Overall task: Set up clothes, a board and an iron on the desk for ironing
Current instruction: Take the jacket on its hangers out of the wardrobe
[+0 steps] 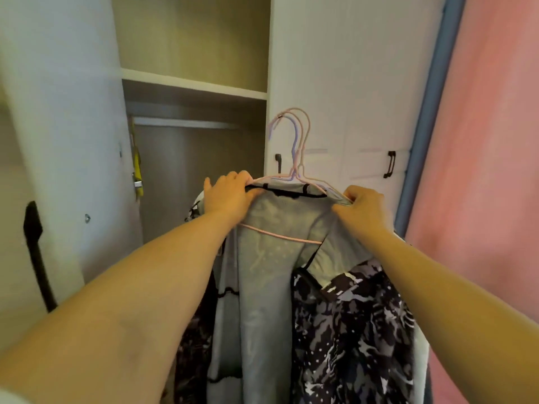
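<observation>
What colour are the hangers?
The hangers are pink and pale purple, seen from the head view.

Soft, even indoor light; a wide-angle view softened by blur.

No hard glare is seen, and the white wardrobe door [335,83] is lit flatly. Deep shade is held inside the open wardrobe compartment [198,158], under its shelf [192,84]. The pink curtain [490,170] is rendered smeared and without texture. Straight edges are bowed toward the borders, and the forearms are stretched large at the bottom corners. The hangers [294,147] are kept fairly sharp, while the left door edge is blurred.
</observation>
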